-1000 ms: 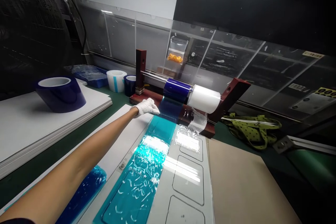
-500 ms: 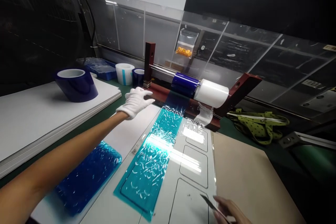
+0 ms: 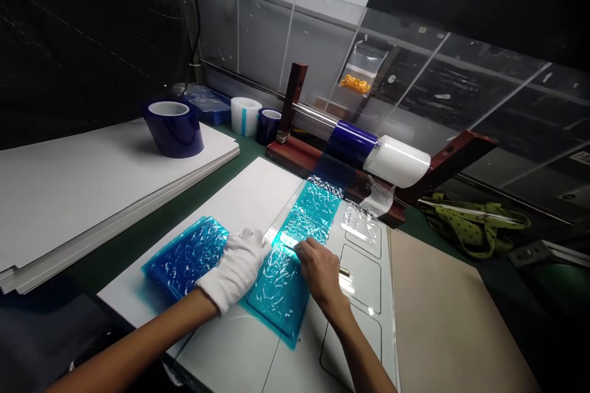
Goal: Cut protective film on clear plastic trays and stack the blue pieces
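Note:
A strip of shiny blue film (image 3: 318, 206) runs from the blue roll (image 3: 353, 141) down over a white board (image 3: 258, 350) marked with black rounded outlines. My left hand (image 3: 242, 261), in a white glove, rests with its fingers laid out at the film's left edge. My bare right hand (image 3: 320, 267) is closed around a slim craft knife (image 3: 344, 271), whose brass-coloured end sticks out behind the hand. Its tip is at the film, beside my left fingertips; the blade is hard to make out. Left of the glove lies a stack of cut blue film pieces (image 3: 188, 255).
A dark red roll stand (image 3: 295, 159) also carries a white roll (image 3: 399, 161). A large blue tape roll (image 3: 173, 129) sits on stacked white sheets (image 3: 92, 178). A brown board (image 3: 442, 301) and a green dotted bag (image 3: 474, 224) are to the right.
My left hand has come back from near the stand to the film's edge. My right hand has moved up and left with the knife onto the film. The view has shifted left.

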Action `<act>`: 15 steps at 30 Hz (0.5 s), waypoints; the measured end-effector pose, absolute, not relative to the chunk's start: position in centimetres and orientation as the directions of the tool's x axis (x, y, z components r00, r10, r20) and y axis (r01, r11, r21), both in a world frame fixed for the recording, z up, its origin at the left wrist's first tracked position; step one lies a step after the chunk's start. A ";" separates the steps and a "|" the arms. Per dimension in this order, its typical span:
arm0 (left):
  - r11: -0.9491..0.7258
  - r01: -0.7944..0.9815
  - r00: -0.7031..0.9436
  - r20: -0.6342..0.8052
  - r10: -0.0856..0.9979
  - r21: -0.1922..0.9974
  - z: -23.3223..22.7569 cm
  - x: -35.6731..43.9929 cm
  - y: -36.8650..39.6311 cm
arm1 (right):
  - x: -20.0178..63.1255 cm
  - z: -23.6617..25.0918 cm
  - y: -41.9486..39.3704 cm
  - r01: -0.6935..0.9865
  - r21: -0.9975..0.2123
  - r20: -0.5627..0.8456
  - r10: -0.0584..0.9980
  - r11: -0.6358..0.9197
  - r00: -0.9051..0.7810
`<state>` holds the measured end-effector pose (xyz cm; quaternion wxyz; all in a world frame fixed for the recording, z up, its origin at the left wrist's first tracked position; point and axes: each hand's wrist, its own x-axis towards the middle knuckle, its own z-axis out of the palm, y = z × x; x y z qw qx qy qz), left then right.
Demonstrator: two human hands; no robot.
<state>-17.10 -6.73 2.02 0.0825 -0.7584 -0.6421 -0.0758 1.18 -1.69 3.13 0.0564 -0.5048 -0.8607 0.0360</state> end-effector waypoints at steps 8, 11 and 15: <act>-0.144 0.934 0.205 0.159 0.966 -0.328 2.2 -16.8 -6.4 | -1.9 2.4 0.9 0.814 -0.039 0.026 0.815 0.580 -0.579; -0.155 0.894 0.233 0.142 0.962 -0.421 2.1 -16.9 -6.5 | 0.5 2.7 0.4 0.827 -0.020 -0.003 0.827 0.561 -0.562; -0.200 0.800 0.297 0.084 0.951 -0.565 1.7 -17.4 -6.3 | 6.4 3.5 -1.2 0.868 0.003 -0.041 0.867 0.497 -0.496</act>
